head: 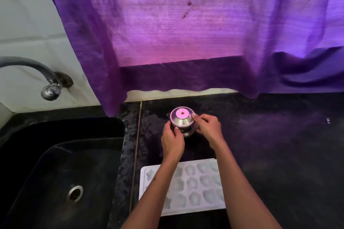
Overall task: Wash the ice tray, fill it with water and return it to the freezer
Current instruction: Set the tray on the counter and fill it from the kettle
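A white ice tray (195, 184) with shaped cells lies flat on the black counter, partly under my forearms. Beyond it stands a small glass jug with a shiny metal lid (182, 117). My left hand (172, 140) wraps the jug's near left side. My right hand (209, 125) pinches the lid's right edge with its fingertips. I cannot tell whether the tray's cells hold water.
A black sink (55, 173) with a metal drain (75, 193) sits to the left, under a curved grey tap (50, 90) on the white wall. A purple curtain (186, 33) hangs over the back of the wet black counter (279, 145).
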Demonstrator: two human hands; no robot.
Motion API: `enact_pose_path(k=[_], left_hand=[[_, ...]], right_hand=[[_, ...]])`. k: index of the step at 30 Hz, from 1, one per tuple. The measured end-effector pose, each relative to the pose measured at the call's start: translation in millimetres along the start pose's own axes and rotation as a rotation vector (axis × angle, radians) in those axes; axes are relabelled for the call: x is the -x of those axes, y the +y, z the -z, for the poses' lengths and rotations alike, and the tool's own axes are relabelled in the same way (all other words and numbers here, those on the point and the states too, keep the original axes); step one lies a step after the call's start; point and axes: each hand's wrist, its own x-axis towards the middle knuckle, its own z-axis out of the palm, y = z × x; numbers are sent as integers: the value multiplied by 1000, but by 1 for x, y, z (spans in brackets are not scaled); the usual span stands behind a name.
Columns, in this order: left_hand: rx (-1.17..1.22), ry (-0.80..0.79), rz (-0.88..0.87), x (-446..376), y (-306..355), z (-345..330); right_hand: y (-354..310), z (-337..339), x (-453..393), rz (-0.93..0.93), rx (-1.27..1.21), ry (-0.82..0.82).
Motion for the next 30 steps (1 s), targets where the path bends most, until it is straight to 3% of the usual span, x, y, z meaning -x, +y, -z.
enact_pose_path(k=[7, 13, 18, 30], left_hand=[[57, -6, -29, 9, 10, 9], [86, -56, -319, 44, 20, 30], [92, -90, -417, 93, 20, 24], [77, -220, -282, 198, -2, -45]], right_hand=[[-7, -2, 18, -11, -1, 60], [-41, 21, 57, 126, -26, 184], [-47, 54, 92, 158, 2, 282], [-4, 136, 149, 72, 99, 372]])
